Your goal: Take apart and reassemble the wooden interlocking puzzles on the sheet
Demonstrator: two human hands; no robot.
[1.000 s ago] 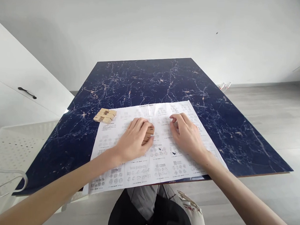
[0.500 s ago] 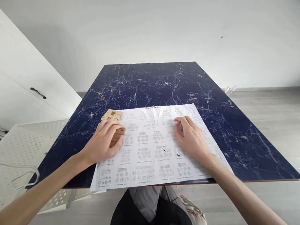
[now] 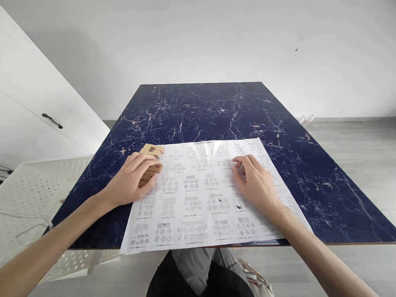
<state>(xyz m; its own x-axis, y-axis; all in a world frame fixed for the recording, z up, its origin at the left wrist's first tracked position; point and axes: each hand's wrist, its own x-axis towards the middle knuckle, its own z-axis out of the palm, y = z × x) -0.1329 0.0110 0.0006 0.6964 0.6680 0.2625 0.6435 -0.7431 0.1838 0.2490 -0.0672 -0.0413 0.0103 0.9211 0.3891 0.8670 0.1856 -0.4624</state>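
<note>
My left hand (image 3: 131, 178) is curled over darker brown wooden puzzle blocks (image 3: 154, 168) at the left side of a printed sheet (image 3: 179, 208). One block end bears a "2", and most of the blocks are hidden under the fingers. Just beyond the fingertips lies a lighter wooden notched block group (image 3: 156, 151), partly covered by that hand. On the sheet's right side rests my right hand (image 3: 258, 182), its fingers loosely bent and apart from the thumb, with nothing visible in it. Rows of small line diagrams and text cover the sheet.
The dark blue marble-patterned table (image 3: 199, 109) extends away toward a white wall (image 3: 202, 36). At the left stand a white cabinet (image 3: 31, 86) with a black handle and a white perforated surface (image 3: 67, 261). A white cable (image 3: 20, 213) runs there too.
My left hand has carried the brown blocks from the sheet's middle to its left edge, beside the lighter block group. My right hand stays in place on the paper; the view has shifted slightly.
</note>
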